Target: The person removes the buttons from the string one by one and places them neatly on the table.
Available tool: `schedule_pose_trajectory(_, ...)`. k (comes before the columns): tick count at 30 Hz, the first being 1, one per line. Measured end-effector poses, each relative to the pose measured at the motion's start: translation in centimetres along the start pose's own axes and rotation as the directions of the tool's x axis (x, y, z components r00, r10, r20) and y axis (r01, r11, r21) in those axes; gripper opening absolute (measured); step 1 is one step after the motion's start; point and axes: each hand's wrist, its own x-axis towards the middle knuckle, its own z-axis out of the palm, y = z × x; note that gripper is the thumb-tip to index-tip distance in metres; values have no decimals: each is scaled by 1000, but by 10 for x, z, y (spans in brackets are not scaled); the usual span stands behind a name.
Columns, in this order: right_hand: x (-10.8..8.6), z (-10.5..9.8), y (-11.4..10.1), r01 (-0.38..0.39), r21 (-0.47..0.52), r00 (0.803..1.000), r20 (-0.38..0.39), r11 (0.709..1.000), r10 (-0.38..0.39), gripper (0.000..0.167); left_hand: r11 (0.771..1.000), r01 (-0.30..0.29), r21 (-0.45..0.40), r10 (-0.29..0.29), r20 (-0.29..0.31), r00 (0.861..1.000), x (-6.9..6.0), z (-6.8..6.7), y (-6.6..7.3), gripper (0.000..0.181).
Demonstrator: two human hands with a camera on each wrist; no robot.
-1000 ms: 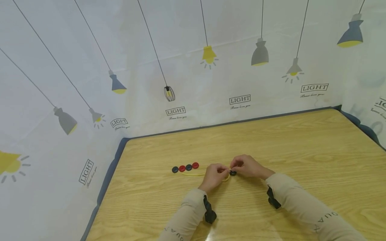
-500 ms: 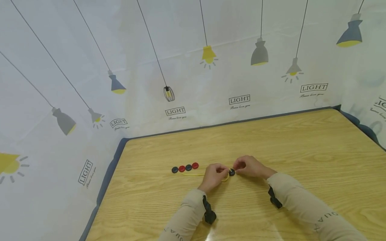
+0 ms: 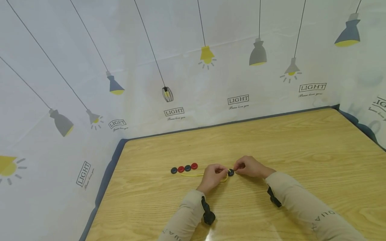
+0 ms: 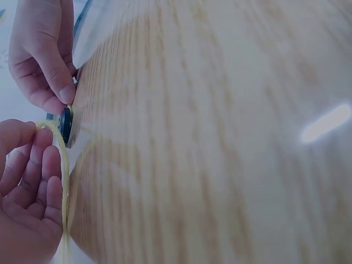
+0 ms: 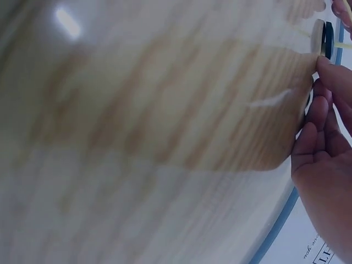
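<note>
My left hand (image 3: 212,177) pinches a yellow cord (image 4: 64,181) between thumb and fingertips, and the cord loops down below the hand. Close to its fingertips a dark, round, button-like disc (image 3: 231,172) lies on the table, with the cord's end at its middle. Thumb and fingers of my right hand (image 3: 250,166) pinch this disc at its right edge. In the left wrist view the disc (image 4: 66,125) shows edge-on between the hands. Whether the cord passes through it cannot be told. The cord's other end trails leftward from under my left hand.
Left of the hands, a row of dark and red button-like discs (image 3: 181,169) lies on the wooden table (image 3: 271,144). White wall sheeting (image 3: 193,77) printed with lamps stands behind the table and at its sides. Dark wrist cameras sit below both cuffs.
My right hand has shifted from over the disc's middle, by the cord, to the disc's right edge, so more of the disc shows. The left hand has barely moved.
</note>
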Motion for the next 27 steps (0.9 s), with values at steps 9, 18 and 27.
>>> schedule_pose_trajectory(9,-1,0,0,20,-41,1000,16,999,-19,5,1000,26,-8,-26,2,1000,-1,0,-1,11)
schedule_pose_trajectory(18,-5,-4,-3,-24,11,999,36,1000,24,7,1000,20,-17,-20,0,1000,-2,-1,-1,12)
schedule_pose_trajectory(27,-7,-7,0,-50,71,998,34,996,48,5,1000,9,-29,-9,3,1000,-2,-2,-1,12)
